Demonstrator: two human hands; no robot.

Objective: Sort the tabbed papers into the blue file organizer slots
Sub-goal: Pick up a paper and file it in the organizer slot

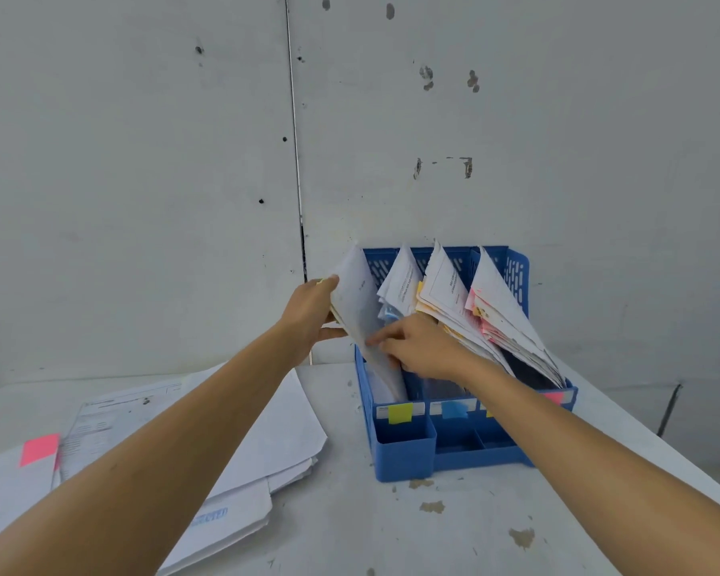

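We are seating a white paper sheaf [356, 301] in the leftmost slot of the blue plastic file organizer [404, 455]. Our left hand [308, 311] clamps its outer edge. Our right hand [422, 347] bends its fingers against it; whether they pinch, we cannot tell. Slots right of our fingers hold papers. Next, it needs pushing down squarely.

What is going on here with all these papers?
A person's left hand grips a sheaf of papers standing in the leftmost slot of the blue file organizer, the one with the yellow label, and the right hand touches the sheaf lower down. The other slots already hold papers. A pile of loose papers, one with a pink tab, lies on the table.
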